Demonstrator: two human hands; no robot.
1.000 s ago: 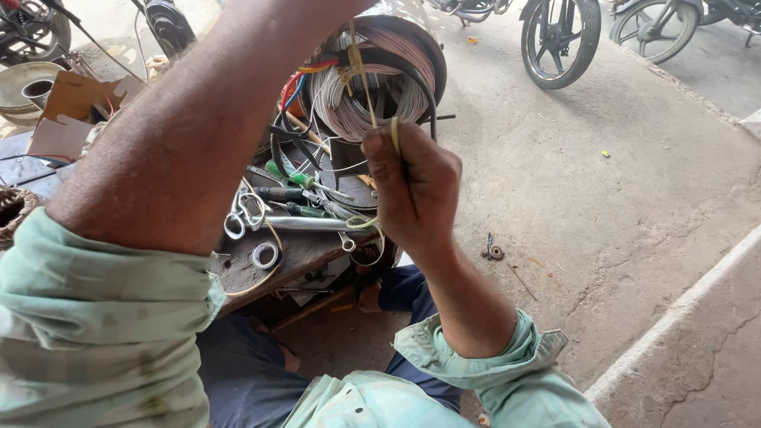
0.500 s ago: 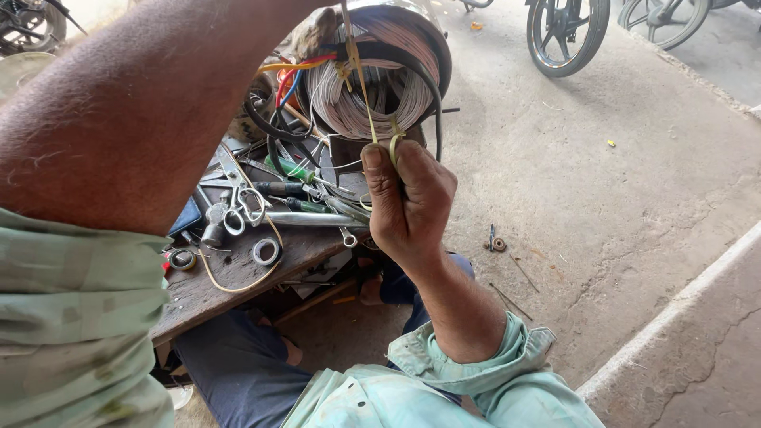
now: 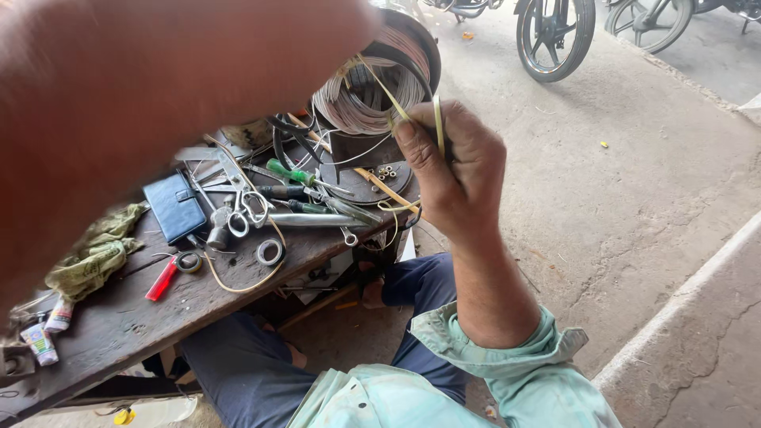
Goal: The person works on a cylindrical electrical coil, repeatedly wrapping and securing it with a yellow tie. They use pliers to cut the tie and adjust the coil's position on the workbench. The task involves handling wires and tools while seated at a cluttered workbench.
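the thin yellow strip runs on a slant, its long axis going from the pinch of the right hand up and away to the left, toward the coil of pale wire; a second length stands nearly upright by the fingers. it looks flat, narrow and smooth. the right hand is clenched around it above the worn wooden bench. the left forearm blurs across the view, so i cannot tell that hand's state. metal scissors lie on the bench
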